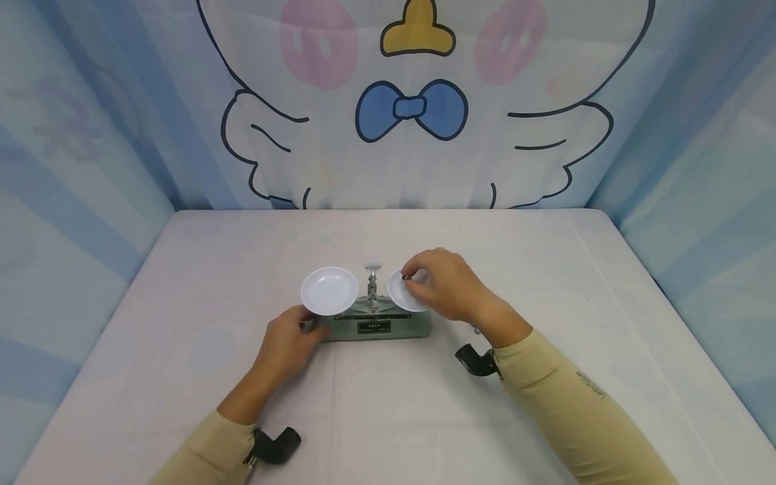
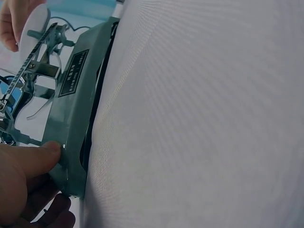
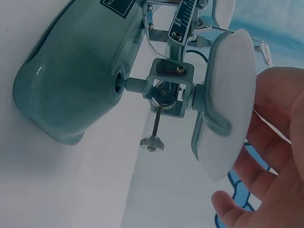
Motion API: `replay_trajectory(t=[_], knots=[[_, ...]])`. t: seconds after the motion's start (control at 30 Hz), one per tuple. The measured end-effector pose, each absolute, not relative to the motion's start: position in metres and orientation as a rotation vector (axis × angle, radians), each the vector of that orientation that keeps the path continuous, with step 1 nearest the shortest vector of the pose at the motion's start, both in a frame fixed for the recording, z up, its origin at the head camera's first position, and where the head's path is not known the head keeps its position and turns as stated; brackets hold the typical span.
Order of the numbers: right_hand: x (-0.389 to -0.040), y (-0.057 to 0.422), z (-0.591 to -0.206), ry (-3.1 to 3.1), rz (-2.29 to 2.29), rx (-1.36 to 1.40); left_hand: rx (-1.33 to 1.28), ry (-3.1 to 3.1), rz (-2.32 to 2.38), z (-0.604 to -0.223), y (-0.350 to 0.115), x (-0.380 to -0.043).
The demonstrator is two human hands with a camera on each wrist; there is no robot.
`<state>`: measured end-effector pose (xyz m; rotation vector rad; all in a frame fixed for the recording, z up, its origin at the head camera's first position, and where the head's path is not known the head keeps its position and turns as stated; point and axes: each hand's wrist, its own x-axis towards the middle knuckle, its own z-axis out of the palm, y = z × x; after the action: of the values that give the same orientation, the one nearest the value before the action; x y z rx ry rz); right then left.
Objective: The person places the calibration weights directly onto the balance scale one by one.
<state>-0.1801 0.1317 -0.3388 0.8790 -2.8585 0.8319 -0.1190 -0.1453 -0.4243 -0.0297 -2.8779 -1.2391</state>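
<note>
A balance scale with a green base stands on the cloth-covered table, its two white pans raised above it. My left hand grips the base's left end; in the left wrist view the thumb presses on its front face. My right hand is over the right pan, pinching a small dark object between thumb and fingers. Its kind is too small to tell. In the right wrist view the pan hides the fingertips. The left pan holds nothing visible.
A small shiny item shows beside the right wrist, mostly hidden. Black wrist cameras stick out from both sleeves. The white cloth covers the table, and a printed curtain hangs behind its far edge.
</note>
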Motion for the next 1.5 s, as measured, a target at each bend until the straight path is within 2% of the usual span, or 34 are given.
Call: replay_trajectory(t=[0.27,0.7,0.93,1.17,1.5], knots=[[-0.18,0.125,-0.341,-2.745,0.695,0.998,-0.027,-2.883,-1.241,-0.422,-0.145,-0.119],[-0.179,0.124,-0.344,-2.788,0.714,0.992,-0.026,-2.884,-1.252,-0.421,-0.144,-0.118],[-0.172,0.131,-0.333,-2.878,0.813,0.868,-0.02,-2.895,-1.24,-0.421,-0.143,-0.119],[-0.167,0.158,-0.326,-2.817,0.841,0.758,-0.003,-2.897,-1.229,-0.422,-0.142,-0.119],[-0.155,0.201,-0.344,-2.914,0.863,0.536,-0.005,-2.899,-1.214,-0.422,-0.143,-0.12]])
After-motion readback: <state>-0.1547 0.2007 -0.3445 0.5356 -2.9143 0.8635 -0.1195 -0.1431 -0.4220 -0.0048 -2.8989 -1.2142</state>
